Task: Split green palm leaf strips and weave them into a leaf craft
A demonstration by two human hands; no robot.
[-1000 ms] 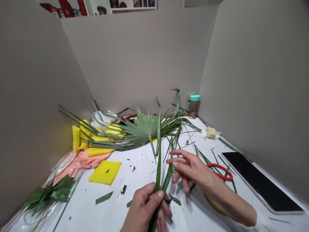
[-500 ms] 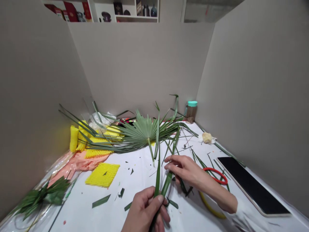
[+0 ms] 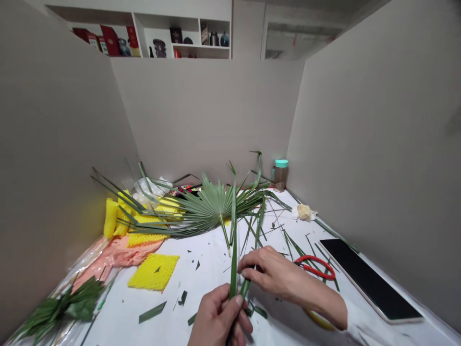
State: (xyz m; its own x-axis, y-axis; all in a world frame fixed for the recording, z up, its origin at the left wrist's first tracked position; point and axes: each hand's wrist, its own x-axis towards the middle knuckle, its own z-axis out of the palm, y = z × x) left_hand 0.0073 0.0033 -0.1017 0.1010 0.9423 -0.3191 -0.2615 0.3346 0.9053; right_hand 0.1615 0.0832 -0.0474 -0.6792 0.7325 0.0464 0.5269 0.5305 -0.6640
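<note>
My left hand [image 3: 219, 317] pinched two long leaf strips [image 3: 234, 250] upright above the white table [image 3: 212, 262] while my right hand [image 3: 268, 274] pinched one strip just above it; a firm low grip with a gentle pull likely kept the blades from splitting. A teal-lidded jar [image 3: 280, 174] stood in the far corner, its contents unclear.

Red-handled scissors [image 3: 315, 267] lie beside a black flat tablet [image 3: 367, 283]; a yellow mesh foam square [image 3: 154, 271] lies well apart.
</note>
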